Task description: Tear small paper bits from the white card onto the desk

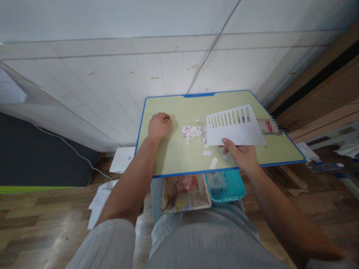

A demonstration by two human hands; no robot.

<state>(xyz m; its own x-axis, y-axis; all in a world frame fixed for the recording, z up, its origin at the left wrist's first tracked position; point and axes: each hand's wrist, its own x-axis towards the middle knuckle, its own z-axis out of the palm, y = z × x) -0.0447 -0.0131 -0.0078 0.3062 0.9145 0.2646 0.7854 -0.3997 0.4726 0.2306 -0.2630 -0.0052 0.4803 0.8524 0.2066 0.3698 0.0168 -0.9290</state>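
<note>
My right hand (243, 154) grips the near edge of a white sheet (232, 135) that has a row of long slots along its far side, thumb on top. The sheet is held over the right half of a small yellow-green table (174, 160) with a blue rim. My left hand (159, 126) rests at the table's left side with its fingers curled together; whatever may be in them is hidden. Between the hands lies a heap of small white and pinkish paper pieces (192, 131). Some reach the sheet's left edge. A longer white strip (213, 163) lies near the front rim.
Below the table's front edge, on my lap, are a patterned tray (186, 207) with pinkish contents and a turquoise container (238, 188) holding clear bits. A blurred-out item (269, 127) lies at the right. The white wall (117, 82) stands close behind the table.
</note>
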